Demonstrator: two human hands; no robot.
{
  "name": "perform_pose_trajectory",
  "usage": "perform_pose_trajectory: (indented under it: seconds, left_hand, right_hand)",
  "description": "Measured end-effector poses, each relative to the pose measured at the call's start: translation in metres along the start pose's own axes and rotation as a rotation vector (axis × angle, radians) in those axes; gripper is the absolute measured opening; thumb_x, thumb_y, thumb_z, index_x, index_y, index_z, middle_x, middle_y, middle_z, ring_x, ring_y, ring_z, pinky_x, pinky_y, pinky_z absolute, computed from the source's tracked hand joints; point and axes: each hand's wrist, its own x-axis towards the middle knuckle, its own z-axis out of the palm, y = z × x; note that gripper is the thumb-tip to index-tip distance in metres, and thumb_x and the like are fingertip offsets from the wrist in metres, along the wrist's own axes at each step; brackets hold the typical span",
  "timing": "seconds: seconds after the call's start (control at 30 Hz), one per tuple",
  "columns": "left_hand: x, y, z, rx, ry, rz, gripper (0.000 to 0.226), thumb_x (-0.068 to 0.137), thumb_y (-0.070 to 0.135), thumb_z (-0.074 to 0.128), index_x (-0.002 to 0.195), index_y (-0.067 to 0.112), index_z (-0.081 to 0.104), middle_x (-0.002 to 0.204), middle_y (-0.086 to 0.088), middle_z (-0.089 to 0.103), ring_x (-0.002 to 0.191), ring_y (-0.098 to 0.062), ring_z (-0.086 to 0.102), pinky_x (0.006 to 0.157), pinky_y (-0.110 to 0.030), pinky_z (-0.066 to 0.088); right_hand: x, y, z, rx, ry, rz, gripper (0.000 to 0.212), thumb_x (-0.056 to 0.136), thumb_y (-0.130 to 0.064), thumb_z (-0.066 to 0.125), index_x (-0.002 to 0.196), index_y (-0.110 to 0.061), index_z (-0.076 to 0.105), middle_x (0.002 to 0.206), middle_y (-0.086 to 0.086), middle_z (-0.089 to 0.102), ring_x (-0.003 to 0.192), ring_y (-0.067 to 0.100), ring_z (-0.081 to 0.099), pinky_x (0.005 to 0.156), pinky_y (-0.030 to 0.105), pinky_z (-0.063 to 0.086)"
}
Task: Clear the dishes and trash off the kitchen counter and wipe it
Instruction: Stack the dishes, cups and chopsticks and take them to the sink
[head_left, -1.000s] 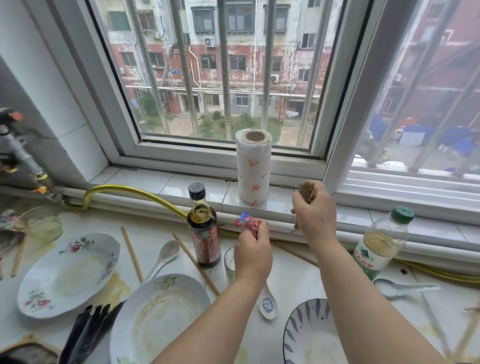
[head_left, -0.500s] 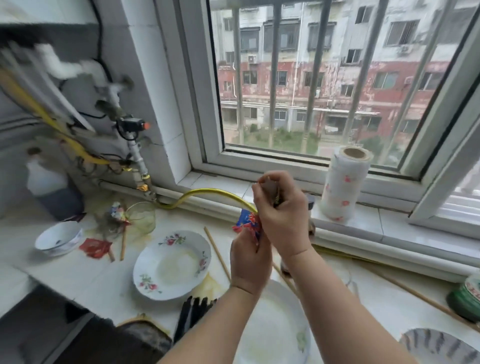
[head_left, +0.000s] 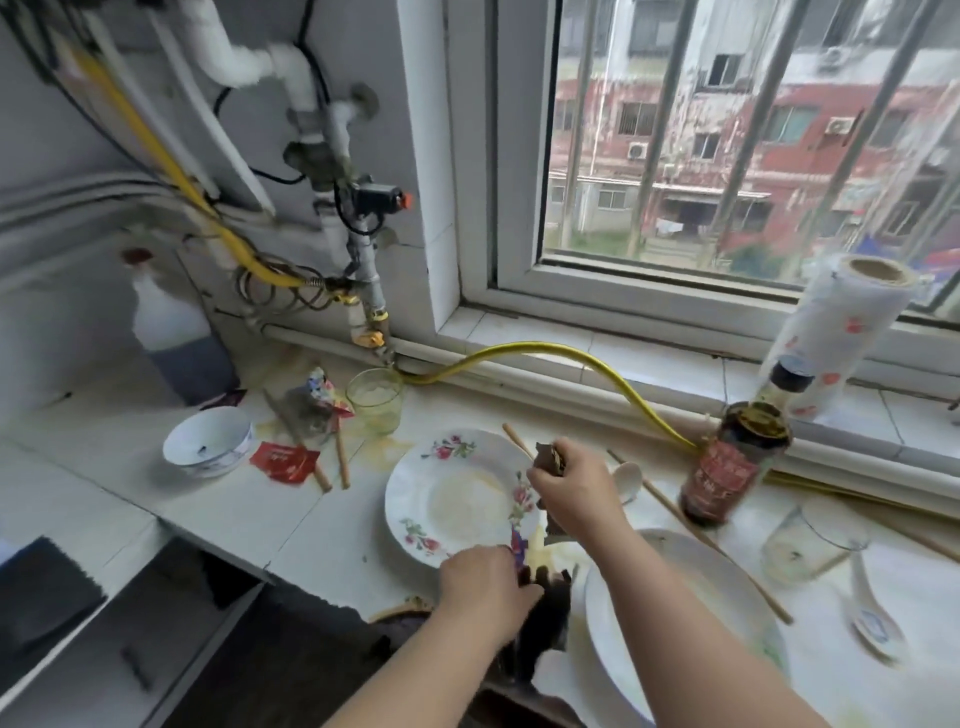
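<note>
Bright daylight from window, motion blur, wide-angle edge distortion

The right hand grips a dark wrapper in curled fingers above the rim of a flowered plate, while the left hand — lower, near the front edge of the worktop — pinches a blue-and-red wrapper. Farther left lie a white bowl, a red sachet and a green glass. A sauce bottle stands right of the hands, before a paper-towel roll on the sill.

plates 2 | bowl 1 | glasses 2 | bottles 2 (1 dark)
</note>
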Motion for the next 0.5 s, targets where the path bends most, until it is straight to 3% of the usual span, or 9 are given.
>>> perform_pose_trajectory:
  seconds: [0.1,0.2,0.3,0.4,0.5]
  left_hand:
    - [0.002,0.009,0.016,0.104,-0.043,0.016,0.051,0.087,0.051,0.057,0.12,0.013,0.05,0.116,-0.007,0.062,0.109,-0.027,0.061,0.083,-0.033,0.049]
    - [0.004,0.017,0.029,0.128,-0.024,-0.038,0.049,0.086,0.029,0.065,0.126,0.013,0.043,0.118,-0.006,0.062,0.107,-0.027,0.062,0.083,-0.034,0.051]
    - [0.001,0.021,0.031,0.026,0.034,-0.054,0.043,0.087,0.011,0.058,0.126,0.015,0.039,0.114,-0.005,0.063,0.103,-0.027,0.064,0.079,-0.034,0.052]
    - [-0.003,0.018,0.02,-0.118,0.071,-0.033,0.035,0.088,0.008,0.051,0.121,0.015,0.043,0.113,-0.007,0.064,0.104,-0.029,0.062,0.079,-0.035,0.048]
    - [0.0,0.012,0.001,-0.378,0.164,-0.114,0.01,0.087,0.018,0.052,0.097,0.018,0.054,0.101,-0.005,0.064,0.093,-0.027,0.058,0.073,-0.031,0.044]
  right_hand:
    - [-0.003,0.003,0.002,-0.024,0.006,0.033,0.013,0.083,-0.018,0.058,0.072,-0.019,0.051,0.071,0.003,0.061,0.074,0.03,0.066,0.06,0.045,0.057]
    - [-0.005,0.008,-0.004,0.01,0.002,0.089,0.011,0.084,-0.02,0.059,0.075,-0.019,0.052,0.075,0.006,0.061,0.073,0.029,0.067,0.056,0.044,0.058]
    - [-0.006,0.015,-0.012,0.001,0.01,0.086,0.009,0.085,-0.02,0.06,0.08,-0.016,0.054,0.069,0.003,0.061,0.066,0.025,0.067,0.064,0.048,0.058]
    - [-0.008,0.02,-0.017,0.036,0.004,0.101,0.006,0.086,-0.016,0.057,0.082,-0.013,0.054,0.064,0.002,0.058,0.059,0.02,0.064,0.061,0.046,0.058]
    - [-0.01,0.022,-0.018,0.08,-0.02,0.115,0.006,0.086,-0.016,0.058,0.083,-0.013,0.054,0.07,0.004,0.058,0.063,0.021,0.065,0.06,0.044,0.058]
